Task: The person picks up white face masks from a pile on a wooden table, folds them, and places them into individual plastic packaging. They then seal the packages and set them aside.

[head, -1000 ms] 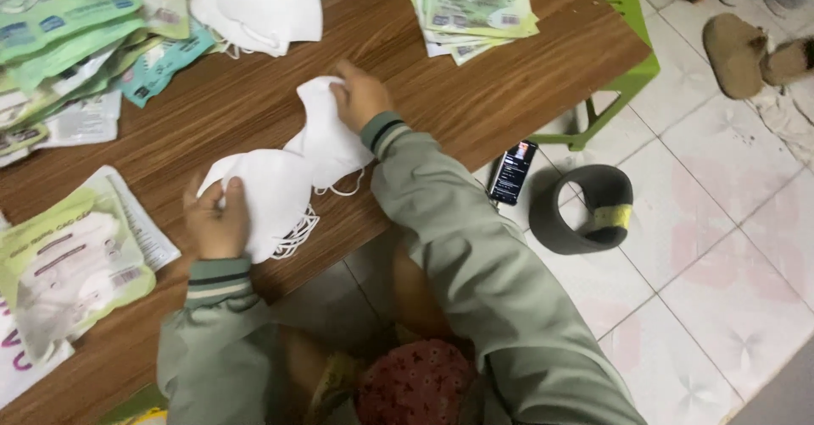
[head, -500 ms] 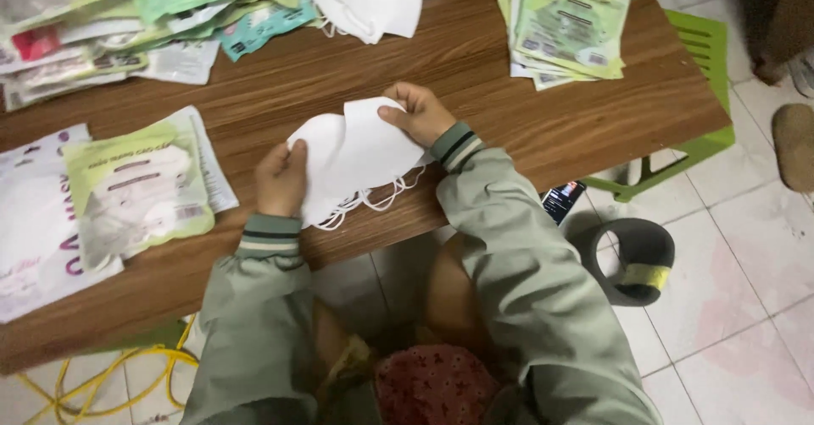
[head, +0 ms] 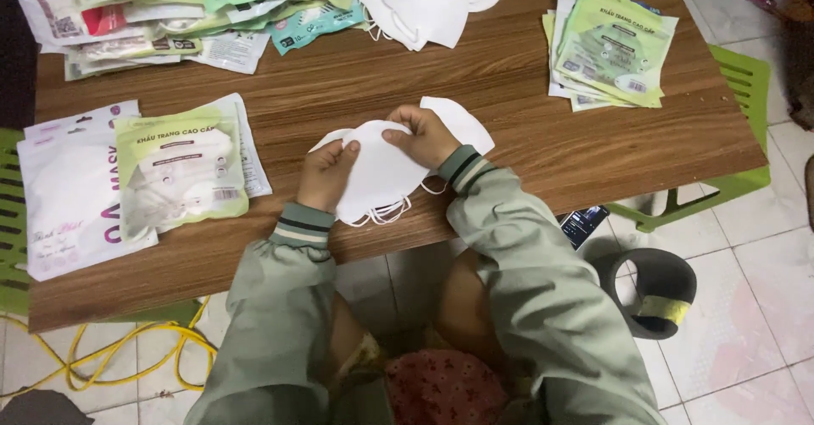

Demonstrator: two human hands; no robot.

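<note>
Left hand, right hand, seemingly stacked white masks

Bare table between packet stacks

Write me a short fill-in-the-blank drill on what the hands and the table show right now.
1. Both the left hand and the right hand grip a stack of ____ face masks.
2. The masks lie on a ____ wooden table.
3. The packaged masks beside the left hand sit in a pouch that is white and ____.
4. On the floor under the table's left side lies a ____ cable.

Missing words: white; brown; green; yellow
</note>
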